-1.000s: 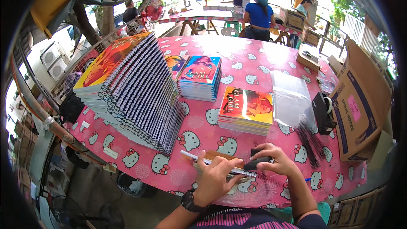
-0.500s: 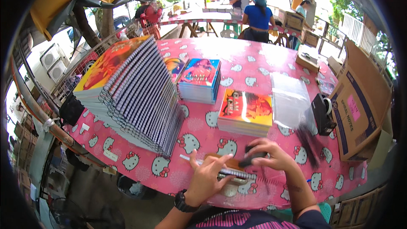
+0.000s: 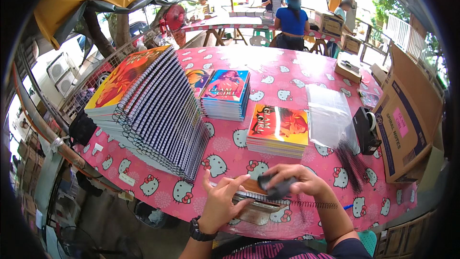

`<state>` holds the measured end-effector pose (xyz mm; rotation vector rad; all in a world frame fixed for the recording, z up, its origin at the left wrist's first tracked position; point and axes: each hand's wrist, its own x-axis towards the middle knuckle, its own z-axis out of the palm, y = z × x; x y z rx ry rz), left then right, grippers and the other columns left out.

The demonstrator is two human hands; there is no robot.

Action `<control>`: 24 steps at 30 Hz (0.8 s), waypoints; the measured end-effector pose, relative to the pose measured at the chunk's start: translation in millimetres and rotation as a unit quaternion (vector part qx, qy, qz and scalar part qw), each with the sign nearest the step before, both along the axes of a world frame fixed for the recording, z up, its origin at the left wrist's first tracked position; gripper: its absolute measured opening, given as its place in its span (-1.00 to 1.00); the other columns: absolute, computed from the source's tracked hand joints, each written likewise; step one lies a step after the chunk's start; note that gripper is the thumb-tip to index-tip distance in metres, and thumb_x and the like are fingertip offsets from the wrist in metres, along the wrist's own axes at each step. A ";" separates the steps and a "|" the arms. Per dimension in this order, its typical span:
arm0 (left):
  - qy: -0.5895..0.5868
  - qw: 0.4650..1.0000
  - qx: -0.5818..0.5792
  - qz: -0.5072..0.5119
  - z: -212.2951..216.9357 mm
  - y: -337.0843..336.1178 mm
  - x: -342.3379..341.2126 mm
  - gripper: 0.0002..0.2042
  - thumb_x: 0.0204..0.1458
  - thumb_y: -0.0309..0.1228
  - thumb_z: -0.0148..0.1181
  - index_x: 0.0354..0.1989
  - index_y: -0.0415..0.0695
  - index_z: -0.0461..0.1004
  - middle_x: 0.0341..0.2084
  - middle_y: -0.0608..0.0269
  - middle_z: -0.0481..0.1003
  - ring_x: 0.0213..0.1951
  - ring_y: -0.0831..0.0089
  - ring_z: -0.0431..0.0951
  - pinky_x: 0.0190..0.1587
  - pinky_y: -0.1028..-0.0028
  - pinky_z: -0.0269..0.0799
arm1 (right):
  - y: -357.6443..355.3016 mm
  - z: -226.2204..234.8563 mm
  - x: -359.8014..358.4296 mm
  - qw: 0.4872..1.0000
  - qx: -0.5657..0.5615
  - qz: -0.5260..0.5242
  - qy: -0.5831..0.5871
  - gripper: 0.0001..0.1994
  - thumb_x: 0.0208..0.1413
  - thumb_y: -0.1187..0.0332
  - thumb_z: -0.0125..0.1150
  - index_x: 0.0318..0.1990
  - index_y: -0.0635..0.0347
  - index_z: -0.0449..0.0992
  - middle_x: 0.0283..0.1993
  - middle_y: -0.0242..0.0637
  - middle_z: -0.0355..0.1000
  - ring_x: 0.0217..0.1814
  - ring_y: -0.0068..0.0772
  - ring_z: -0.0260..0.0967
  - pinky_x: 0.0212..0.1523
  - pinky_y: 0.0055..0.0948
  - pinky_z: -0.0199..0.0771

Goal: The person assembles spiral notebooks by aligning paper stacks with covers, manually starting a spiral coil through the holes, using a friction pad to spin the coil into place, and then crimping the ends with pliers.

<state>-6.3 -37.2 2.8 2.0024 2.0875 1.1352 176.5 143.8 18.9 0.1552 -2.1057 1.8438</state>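
Near the table's front edge, my left hand (image 3: 221,207) holds a notebook (image 3: 253,194) by its punched edge, thumb on the near side and fingers over the far side. My right hand (image 3: 301,180) is closed around a dark, rounded block-like tool (image 3: 277,188) against the right part of that edge; its exact kind is unclear. A thin dark spiral coil (image 3: 318,206) sticks out from the notebook's right end, below my right wrist. Under the notebook's near side lies a worn flat plate (image 3: 254,213). My hands hide much of the notebook.
At left leans a tall stack of spiral-bound notebooks (image 3: 163,110). Beyond are a blue-covered stack (image 3: 225,93) and an orange-covered stack (image 3: 278,129). Rightward are clear plastic sleeves (image 3: 329,112), loose coils (image 3: 352,165), a tape dispenser (image 3: 366,132), a cardboard box (image 3: 407,129) and a blue pen (image 3: 348,206). People work behind.
My right hand and the dark tool have shifted slightly left and down along the notebook edge. My left hand stays on the notebook. The far person now holds a stack higher.
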 end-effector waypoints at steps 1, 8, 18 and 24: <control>-0.003 1.000 0.006 0.004 2.1 1.7 -2.5 -0.36 -0.29 -0.29 0.44 0.09 0.06 0.37 -0.46 0.60 0.50 -0.24 0.59 0.49 0.27 -0.08 -0.35 | 0.4 0.3 -6.9 0.999 0.042 0.014 -0.032 -0.55 0.02 -0.03 0.22 -0.15 0.18 0.59 0.05 -0.04 0.40 0.14 -0.12 0.31 0.14 -0.24 0.25; -0.020 0.999 0.012 0.028 5.1 -5.9 -20.8 -0.51 -0.30 -0.35 0.44 -0.07 0.02 0.50 -0.46 0.56 0.53 -0.26 0.56 0.49 0.30 0.03 -0.35 | -11.1 -0.1 -13.6 0.999 -0.030 0.028 0.006 -0.54 -0.01 -0.06 0.23 -0.18 0.16 0.60 -0.01 -0.02 0.39 0.09 -0.09 0.31 0.13 -0.21 0.26; -0.148 0.987 0.057 -0.010 -3.5 -6.2 -41.7 -0.49 -0.30 -0.54 0.42 -0.05 -0.11 0.46 -0.36 0.32 0.53 -0.19 0.41 0.50 0.09 0.36 0.28 | -4.8 -9.2 -37.4 0.952 0.213 -0.142 -0.170 -0.56 0.02 0.00 0.22 -0.13 0.19 0.57 0.01 -0.02 0.40 0.12 -0.08 0.30 0.15 -0.22 0.22; -0.609 0.769 0.169 -0.099 -60.1 -4.8 -61.1 -0.56 -0.15 -0.65 0.31 -0.02 -0.22 0.37 -0.24 0.24 0.49 -0.16 0.49 0.49 -0.05 0.50 0.40 | -17.0 -3.7 -39.0 0.988 0.116 -0.060 -0.077 -0.50 0.01 -0.06 0.20 -0.11 0.22 0.56 0.03 0.02 0.37 0.14 -0.08 0.29 0.17 -0.20 0.19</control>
